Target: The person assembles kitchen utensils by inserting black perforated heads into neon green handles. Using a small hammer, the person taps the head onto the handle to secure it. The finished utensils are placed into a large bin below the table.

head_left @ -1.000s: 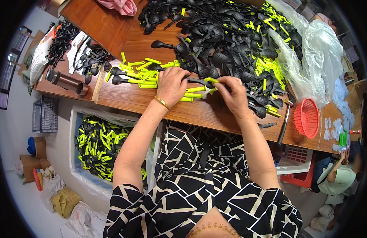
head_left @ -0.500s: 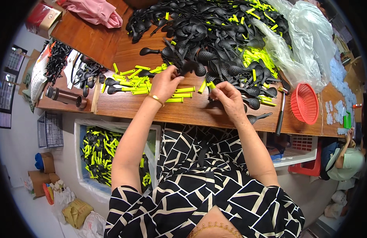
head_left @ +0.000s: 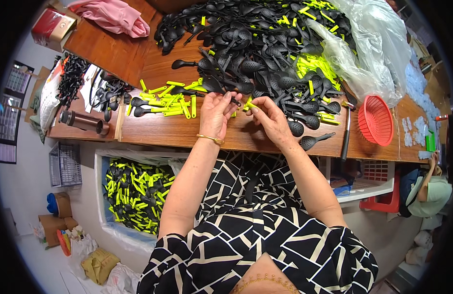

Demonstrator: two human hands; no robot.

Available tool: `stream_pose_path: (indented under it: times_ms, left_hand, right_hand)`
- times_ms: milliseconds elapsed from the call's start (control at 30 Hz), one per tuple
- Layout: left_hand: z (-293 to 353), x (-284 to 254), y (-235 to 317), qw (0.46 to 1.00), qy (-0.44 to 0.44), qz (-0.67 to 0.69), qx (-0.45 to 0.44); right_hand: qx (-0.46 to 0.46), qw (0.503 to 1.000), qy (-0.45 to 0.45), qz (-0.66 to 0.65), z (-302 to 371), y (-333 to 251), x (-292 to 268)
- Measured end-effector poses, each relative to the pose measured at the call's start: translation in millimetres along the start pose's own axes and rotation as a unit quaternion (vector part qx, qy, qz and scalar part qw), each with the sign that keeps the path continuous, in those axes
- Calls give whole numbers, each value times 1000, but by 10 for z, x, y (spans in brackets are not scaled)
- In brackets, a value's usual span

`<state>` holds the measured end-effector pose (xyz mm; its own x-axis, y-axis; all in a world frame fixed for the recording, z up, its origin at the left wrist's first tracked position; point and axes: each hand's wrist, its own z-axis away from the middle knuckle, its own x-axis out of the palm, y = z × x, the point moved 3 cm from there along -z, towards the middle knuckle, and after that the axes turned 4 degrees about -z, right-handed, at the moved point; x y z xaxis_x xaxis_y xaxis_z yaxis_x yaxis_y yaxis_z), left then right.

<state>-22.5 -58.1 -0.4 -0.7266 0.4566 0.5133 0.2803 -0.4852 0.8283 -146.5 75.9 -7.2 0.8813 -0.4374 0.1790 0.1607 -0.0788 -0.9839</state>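
My left hand (head_left: 215,115) is closed round a black spoon, mostly hidden by the fingers; its thin stem end (head_left: 235,102) pokes out to the right. In my right hand (head_left: 271,120), thumb and fingers pinch a yellow-green plastic handle (head_left: 249,104), close to that stem; whether the two touch I cannot tell. Left of my hands lie loose yellow-green handles (head_left: 173,105) with a few black spoons (head_left: 140,111) among them. Beyond my fingers rises a big heap of black spoons and slotted spoons (head_left: 251,66), with more handles (head_left: 314,67) at its right.
A hammer (head_left: 346,132) and a red plastic basket (head_left: 375,120) are at the right, below clear plastic bags (head_left: 373,44). Under the table's left part stands a lined box (head_left: 103,196) full of spoons with yellow-green handles. A brown flask (head_left: 84,121) lies at the left.
My left hand has come right and nearer from the handles, now with a black spoon. My right hand has shifted slightly left with its handle, so the hands are close together.
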Motion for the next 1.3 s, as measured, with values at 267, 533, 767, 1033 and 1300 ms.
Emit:
stream_pose_path:
  times_ms: [267, 533, 767, 1033, 1300]
  left_hand:
    - [373, 126, 132, 977, -36, -161, 137]
    - [838, 221, 93, 975, -218, -49, -14]
    - [829, -6, 47, 960, -181, -209, -35]
    - [978, 83, 156, 926, -84, -359, 80]
    - [1031, 103, 223, 835, -53, -505, 209]
  right_hand:
    - [11, 998, 8, -60, 75, -268, -41]
    - [37, 990, -129, -32, 174, -242, -46]
    - [-132, 957, -121, 227, 214, -722, -58]
    - [-208, 910, -162, 320, 183, -1010, 48]
    - [-227, 870, -197, 391, 140, -970, 83]
